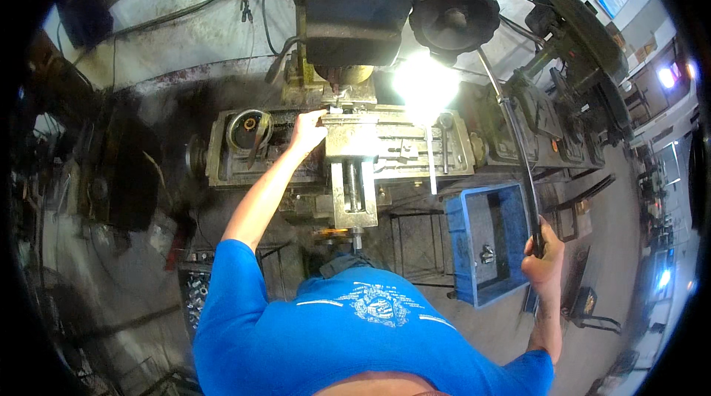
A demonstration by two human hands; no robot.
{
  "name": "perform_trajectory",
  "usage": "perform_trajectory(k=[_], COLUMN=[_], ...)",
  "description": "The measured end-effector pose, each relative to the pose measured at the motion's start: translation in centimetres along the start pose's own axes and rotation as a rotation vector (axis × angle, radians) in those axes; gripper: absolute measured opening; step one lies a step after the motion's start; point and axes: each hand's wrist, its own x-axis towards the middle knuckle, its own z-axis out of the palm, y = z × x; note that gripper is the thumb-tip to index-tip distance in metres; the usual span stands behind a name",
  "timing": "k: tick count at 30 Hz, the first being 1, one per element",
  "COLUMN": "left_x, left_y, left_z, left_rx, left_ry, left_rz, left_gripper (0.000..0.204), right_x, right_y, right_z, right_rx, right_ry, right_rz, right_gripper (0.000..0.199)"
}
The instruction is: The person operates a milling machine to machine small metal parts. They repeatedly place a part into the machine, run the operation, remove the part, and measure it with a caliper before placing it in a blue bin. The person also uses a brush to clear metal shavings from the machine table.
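The vise (351, 141) and machine table (412, 172) show a workshop.

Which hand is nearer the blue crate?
Right: the right hand grips a black lever just right of the blue crate; the left hand is at the vise, farther up and left.

A lamp (425, 88) glares blown-out white, while bent edges darken into black.

My left forearm (259, 192), bare, stretches forward and slants inward, away from my body. At its end my left grip (307, 132) reaches toward the middle, its fingertips too small to make out. My bare right forearm (546, 326) is out wide to my right, pointing forward; my right grip (544, 255) is curled closed.
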Motion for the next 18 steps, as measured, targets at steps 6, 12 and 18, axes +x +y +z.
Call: perform_trajectory(k=[6,12,18], left_x=[-1.1,-1.3,-9.4], left_y=[1.6,0.0,1.0], left_z=[-0.2,-1.1,-3.6], left_rx=[-0.012,-0.048,-0.213], left_ry=[0.04,-0.005,0.179], left_rz=[0.05,0.02,0.034], left_gripper=[0.052,0.053,0.041], right_x=[0.4,0.6,0.4], right_y=[2.6,3.9,3.7], right_z=[1.3,2.9,3.4], right_rx=[0.242,0.317,0.34], right_ry=[-0.063,-0.025,-0.047], right_rz=[-0.048,-0.01,-0.045], right_gripper=[0.065,0.062,0.065])
